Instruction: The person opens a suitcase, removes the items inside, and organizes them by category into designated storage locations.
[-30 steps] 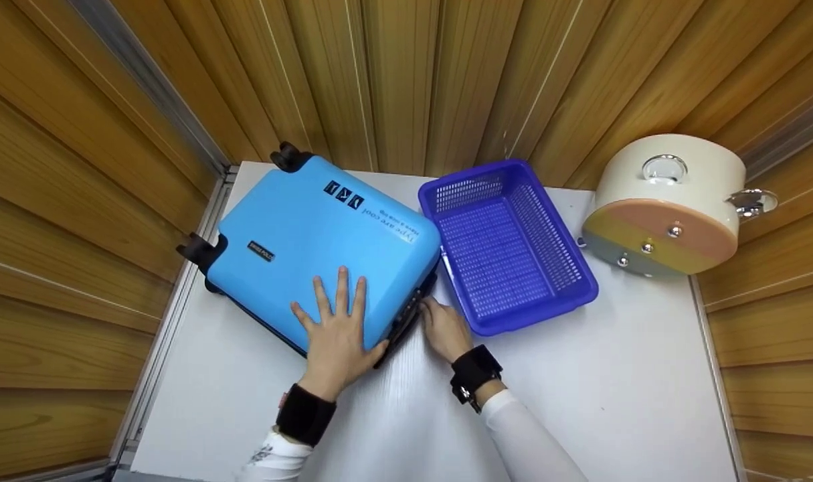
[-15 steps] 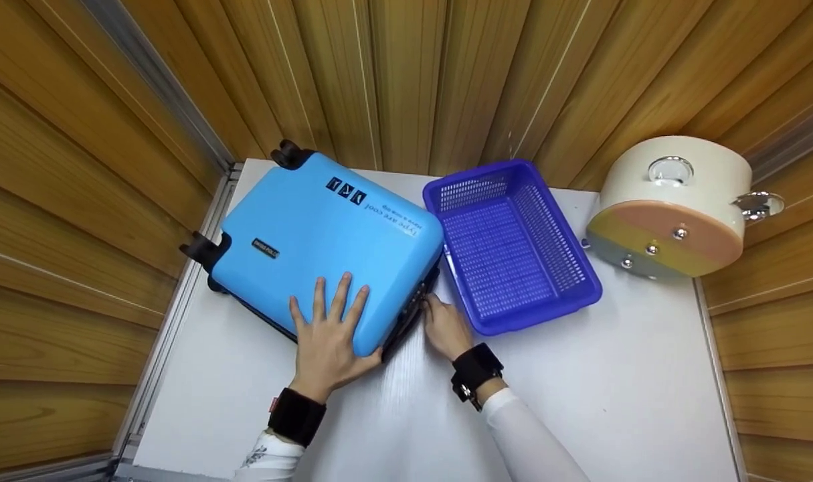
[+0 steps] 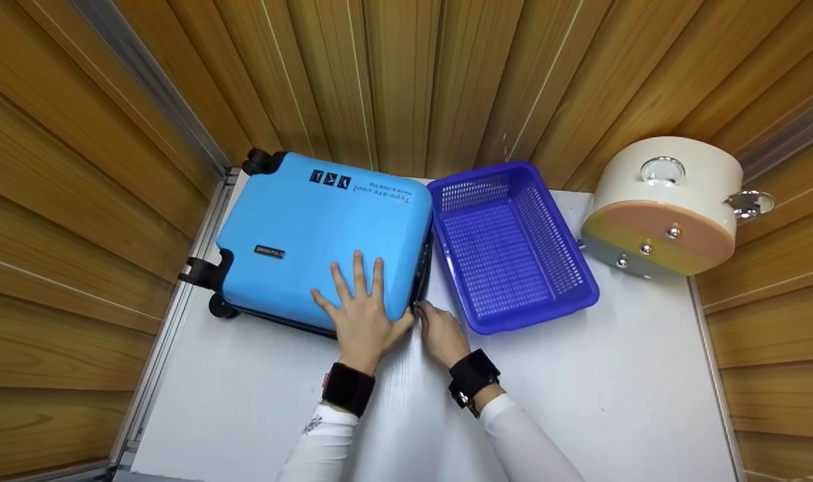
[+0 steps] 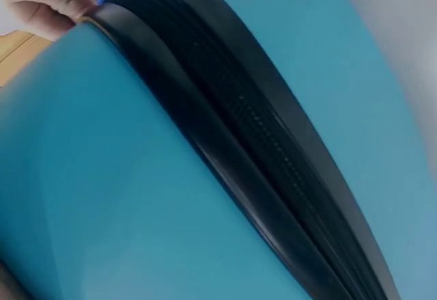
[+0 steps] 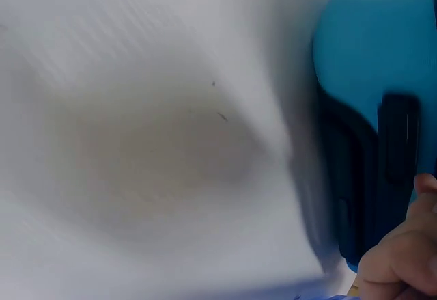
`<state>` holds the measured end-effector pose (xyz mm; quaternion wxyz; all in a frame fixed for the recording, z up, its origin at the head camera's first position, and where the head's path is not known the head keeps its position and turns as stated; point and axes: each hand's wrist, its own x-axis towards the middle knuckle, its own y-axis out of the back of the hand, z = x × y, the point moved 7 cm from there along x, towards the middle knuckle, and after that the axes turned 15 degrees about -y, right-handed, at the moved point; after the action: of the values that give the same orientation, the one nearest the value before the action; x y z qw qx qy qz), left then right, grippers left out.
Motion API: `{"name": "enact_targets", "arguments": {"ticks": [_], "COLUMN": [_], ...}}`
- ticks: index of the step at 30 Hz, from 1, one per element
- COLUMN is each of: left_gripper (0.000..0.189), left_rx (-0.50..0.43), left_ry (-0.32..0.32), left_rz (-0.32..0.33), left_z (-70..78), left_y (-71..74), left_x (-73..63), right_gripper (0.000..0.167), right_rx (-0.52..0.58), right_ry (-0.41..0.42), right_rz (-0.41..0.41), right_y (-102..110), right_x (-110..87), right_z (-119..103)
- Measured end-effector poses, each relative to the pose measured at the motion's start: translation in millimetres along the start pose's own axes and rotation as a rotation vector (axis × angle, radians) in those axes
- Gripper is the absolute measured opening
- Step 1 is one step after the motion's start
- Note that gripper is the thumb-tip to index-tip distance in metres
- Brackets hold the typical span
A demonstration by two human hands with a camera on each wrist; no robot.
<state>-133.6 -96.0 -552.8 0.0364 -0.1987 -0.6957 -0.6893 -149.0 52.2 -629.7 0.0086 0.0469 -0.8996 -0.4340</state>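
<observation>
A light blue hard-shell suitcase [image 3: 326,221] lies flat on the white table, its black wheels toward the left. My left hand [image 3: 364,328] rests on its near right corner with fingers spread, thumb over the edge. My right hand [image 3: 443,335] is at the suitcase's right side, close to the left thumb, with curled fingers pinching at the zipper. In the left wrist view the black zipper band [image 4: 232,102] curves round the corner up to the right hand [image 4: 51,3]. The pinched part is hidden behind the fingers. In the right wrist view, curled fingers [image 5: 403,259] sit beside black side fittings [image 5: 399,139].
A purple plastic basket [image 3: 456,281] stands right beside the suitcase, close to the right hand. Farther right is a cream round case [image 3: 697,167] with a coloured front and metal knobs. Wood-panelled walls [image 3: 399,80] enclose the table [image 3: 580,415].
The suitcase has turned counterclockwise, its right end swinging away from me. My left hand has moved right with its corner. The right hand stays almost in place at the side.
</observation>
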Motion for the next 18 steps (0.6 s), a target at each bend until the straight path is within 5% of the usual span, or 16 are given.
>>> {"name": "enact_targets", "arguments": {"ticks": [4,11,14,18], "left_gripper": [0.116,0.124,0.127,0.126], "left_rx": [-0.008,-0.105,-0.112,-0.144], "left_ry": [-0.014,-0.28,-0.355,-0.377], "left_rz": [-0.047,-0.156,-0.131,-0.052], "left_z": [3.8,-19.9,-32.2,-38.6], "left_y": [2.6,7.6,7.6,4.9], "left_x": [5.5,2.9,2.2,-0.3], "right_gripper": [0.018,0.018,0.017,0.017], "right_rx": [0.008,0.008,-0.01,-0.022], "right_ry": [0.007,-0.031,-0.032,-0.003], "right_rz": [0.008,-0.03,-0.021,0.004], "right_y": [4.6,6.0,7.3,7.1], "right_x": [-1.3,3.8,4.8,4.5], "right_z": [-0.9,3.8,5.9,6.4]}}
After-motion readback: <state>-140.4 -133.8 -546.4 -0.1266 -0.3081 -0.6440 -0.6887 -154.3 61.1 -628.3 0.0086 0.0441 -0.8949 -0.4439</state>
